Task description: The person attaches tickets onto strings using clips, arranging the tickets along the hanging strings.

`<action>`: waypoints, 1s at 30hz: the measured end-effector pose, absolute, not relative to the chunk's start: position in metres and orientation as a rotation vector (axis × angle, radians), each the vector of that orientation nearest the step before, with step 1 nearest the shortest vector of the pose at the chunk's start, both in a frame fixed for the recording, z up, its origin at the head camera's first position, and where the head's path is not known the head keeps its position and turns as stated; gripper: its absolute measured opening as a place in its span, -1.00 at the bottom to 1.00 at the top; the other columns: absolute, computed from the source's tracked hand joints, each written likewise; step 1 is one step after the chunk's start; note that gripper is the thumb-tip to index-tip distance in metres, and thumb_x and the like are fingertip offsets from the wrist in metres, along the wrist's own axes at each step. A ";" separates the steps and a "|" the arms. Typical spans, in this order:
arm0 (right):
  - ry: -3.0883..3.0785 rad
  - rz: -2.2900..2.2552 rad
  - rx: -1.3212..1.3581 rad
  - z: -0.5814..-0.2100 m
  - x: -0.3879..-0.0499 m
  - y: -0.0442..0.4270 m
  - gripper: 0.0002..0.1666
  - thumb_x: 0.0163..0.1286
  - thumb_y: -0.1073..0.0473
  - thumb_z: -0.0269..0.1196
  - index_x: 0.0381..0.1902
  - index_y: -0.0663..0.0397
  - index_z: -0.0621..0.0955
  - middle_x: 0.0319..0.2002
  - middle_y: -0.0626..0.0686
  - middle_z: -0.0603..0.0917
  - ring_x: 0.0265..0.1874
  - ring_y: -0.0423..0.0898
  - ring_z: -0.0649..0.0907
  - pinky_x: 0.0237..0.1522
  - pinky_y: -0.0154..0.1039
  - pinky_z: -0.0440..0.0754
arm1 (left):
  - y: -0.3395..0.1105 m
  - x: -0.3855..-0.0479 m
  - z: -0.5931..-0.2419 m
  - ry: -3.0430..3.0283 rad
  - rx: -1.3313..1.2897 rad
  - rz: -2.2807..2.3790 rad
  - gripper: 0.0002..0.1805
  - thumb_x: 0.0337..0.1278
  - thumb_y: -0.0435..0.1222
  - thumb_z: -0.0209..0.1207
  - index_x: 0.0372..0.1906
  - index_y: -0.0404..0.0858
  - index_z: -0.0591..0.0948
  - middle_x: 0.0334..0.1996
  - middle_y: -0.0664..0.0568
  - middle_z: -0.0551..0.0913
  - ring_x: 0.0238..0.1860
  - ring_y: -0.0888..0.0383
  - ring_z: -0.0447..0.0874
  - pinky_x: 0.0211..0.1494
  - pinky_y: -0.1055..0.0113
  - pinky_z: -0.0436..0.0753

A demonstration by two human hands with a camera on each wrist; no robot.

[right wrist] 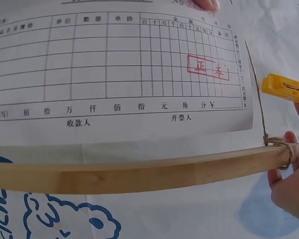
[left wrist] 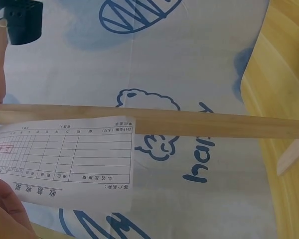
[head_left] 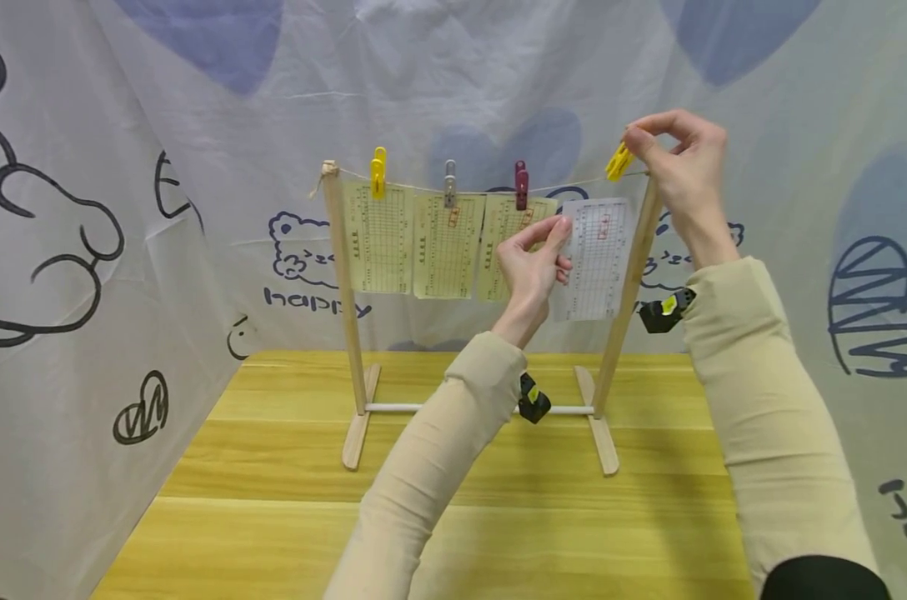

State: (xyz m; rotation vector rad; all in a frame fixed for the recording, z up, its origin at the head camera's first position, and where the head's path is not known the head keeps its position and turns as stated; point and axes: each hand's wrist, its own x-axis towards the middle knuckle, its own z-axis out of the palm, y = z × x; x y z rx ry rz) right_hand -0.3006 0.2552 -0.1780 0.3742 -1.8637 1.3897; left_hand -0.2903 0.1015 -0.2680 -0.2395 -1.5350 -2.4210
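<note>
My left hand (head_left: 532, 262) pinches a white printed receipt (head_left: 596, 267) at its upper left edge. The sheet hangs just below the string (head_left: 573, 182), its grid and red stamp facing me. Up at the right end of the string, my right hand (head_left: 682, 162) holds a yellow clothespin (head_left: 618, 162) between thumb and fingers. In the right wrist view the clothespin (right wrist: 286, 89) is beside the string, apart from the receipt (right wrist: 124, 69), and other fingers of that hand are at the knotted post end (right wrist: 281, 152). Whether they press on it I cannot tell.
Yellowish slips hang to the left under a yellow clothespin (head_left: 378, 172), a grey clothespin (head_left: 449, 183) and a dark red clothespin (head_left: 522, 185). Wooden posts (head_left: 346, 292) on flat feet (head_left: 361, 437) carry the string. Below is a wooden table (head_left: 543, 525); patterned cloth (head_left: 401, 67) hangs behind.
</note>
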 end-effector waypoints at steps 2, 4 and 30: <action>-1.854 1.431 0.373 -0.176 -0.302 0.255 -0.93 0.26 0.12 0.46 -0.31 -0.05 0.79 -0.39 -0.33 0.70 -0.40 -0.32 0.55 -0.35 -0.42 0.37 | 0.102 -0.291 -0.268 -1.528 -0.235 -2.424 -0.76 0.22 -0.30 0.35 -0.11 -0.38 0.75 -0.47 0.14 0.68 -0.80 0.37 0.45 -0.78 0.56 0.43; -1.851 1.460 0.373 -0.175 -0.304 0.255 -0.94 0.26 0.13 0.46 -0.34 -0.03 0.79 -0.42 -0.32 0.70 -0.34 -0.32 0.59 -0.29 -0.42 0.41 | 0.103 -0.292 -0.267 -1.524 -0.235 -2.426 -0.76 0.21 -0.30 0.36 -0.11 -0.38 0.75 -0.47 0.12 0.69 -0.81 0.37 0.45 -0.78 0.55 0.43; -2.067 1.364 0.282 -0.172 -0.306 0.251 -0.94 0.35 0.16 0.39 -0.34 -0.13 0.76 -0.47 -0.38 0.60 -0.28 -0.34 0.50 0.11 -0.32 0.29 | 0.102 -0.292 -0.263 -1.544 -0.206 -2.424 -0.77 0.23 -0.28 0.35 -0.12 -0.35 0.76 -0.44 0.09 0.72 -0.81 0.36 0.43 -0.78 0.52 0.43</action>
